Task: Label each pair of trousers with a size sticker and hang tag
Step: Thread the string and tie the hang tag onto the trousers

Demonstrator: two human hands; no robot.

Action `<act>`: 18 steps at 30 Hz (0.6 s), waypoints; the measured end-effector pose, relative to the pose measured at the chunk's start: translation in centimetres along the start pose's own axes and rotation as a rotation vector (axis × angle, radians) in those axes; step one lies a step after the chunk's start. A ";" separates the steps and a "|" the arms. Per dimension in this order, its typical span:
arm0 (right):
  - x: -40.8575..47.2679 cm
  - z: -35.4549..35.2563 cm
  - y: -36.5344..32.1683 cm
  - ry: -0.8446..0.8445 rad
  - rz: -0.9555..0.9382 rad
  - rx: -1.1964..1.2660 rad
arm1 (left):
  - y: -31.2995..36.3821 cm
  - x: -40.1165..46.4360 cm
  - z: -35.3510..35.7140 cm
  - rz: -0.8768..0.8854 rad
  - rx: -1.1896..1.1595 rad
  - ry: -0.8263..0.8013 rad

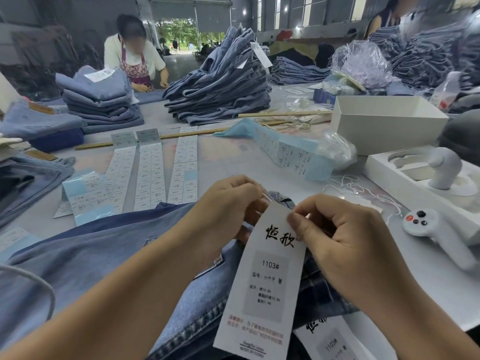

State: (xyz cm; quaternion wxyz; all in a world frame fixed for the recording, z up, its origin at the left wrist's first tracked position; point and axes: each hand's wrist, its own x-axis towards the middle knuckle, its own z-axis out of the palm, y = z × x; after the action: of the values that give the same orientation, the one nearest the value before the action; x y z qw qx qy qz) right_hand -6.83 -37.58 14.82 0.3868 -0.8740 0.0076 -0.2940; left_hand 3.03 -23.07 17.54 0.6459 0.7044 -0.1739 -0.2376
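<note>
A white hang tag [265, 279] printed "1103#" and size M hangs over blue denim trousers [85, 261] spread on the table in front of me. My right hand [340, 237] pinches the tag's top edge with thumb and fingers. My left hand [228, 203] has its fingers curled at the tag's top left corner, beside the trousers' waistband; what it pinches there is hidden. A second hang tag [330, 341] lies at the lower right. Long strips of size stickers [150, 175] lie beyond my hands.
Stacks of folded jeans [220, 81] stand at the back, with a person working behind them. A white box [384, 123], a tray with a white device [441, 172], a white controller [431, 232], loose white strings [350, 183] and wooden sticks [181, 137] are on the table.
</note>
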 end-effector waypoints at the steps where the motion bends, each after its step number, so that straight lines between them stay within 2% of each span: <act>1: -0.1 -0.1 0.0 -0.006 0.006 0.005 | 0.1 0.0 0.0 -0.004 -0.048 -0.005; 4: -0.1 -0.4 -0.1 -0.042 0.045 0.022 | 0.1 -0.3 0.0 -0.006 -0.106 -0.060; 9: 0.3 -0.7 -0.9 -0.077 0.135 0.184 | 0.7 -0.9 0.9 0.051 -0.049 -0.130; 14: 0.8 -0.8 -1.4 -0.109 0.086 0.233 | 1.1 -1.4 1.5 0.147 0.114 -0.108; 18: 0.9 -1.0 -1.2 -0.160 0.075 0.181 | 1.1 -1.5 1.3 0.136 0.139 -0.104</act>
State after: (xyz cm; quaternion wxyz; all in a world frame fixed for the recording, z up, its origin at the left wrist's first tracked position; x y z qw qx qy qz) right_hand -6.84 -37.59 16.63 0.4743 -0.8552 -0.0173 -0.2081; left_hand 1.13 -23.44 18.77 0.6000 0.7208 -0.2708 -0.2169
